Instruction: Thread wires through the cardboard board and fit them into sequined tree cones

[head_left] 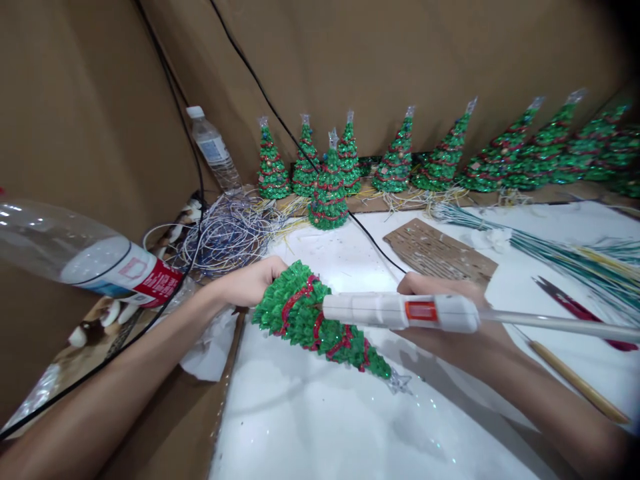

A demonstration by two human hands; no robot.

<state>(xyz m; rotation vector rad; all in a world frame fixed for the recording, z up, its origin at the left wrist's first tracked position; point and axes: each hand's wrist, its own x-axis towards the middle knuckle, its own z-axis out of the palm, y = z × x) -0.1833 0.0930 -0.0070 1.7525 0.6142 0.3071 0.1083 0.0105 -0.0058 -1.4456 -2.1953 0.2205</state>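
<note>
My left hand is closed on the base end of a small green Christmas tree with red glitter garland. The tree is tilted on its side above the white board, its clear star pointing down to the right. In my right hand is a white hot glue gun with an orange window, a glue stick sticking out of its back. The gun's nozzle meets or nearly meets the garland; the exact contact is hard to make out. Most fingers of both hands are hidden.
Several finished-looking trees stand along the cardboard wall. A tangle of wires, a water bottle and a large bottle are at left. Corrugated cardboard, green wires, red-handled snips and a wooden-handled tool lie right.
</note>
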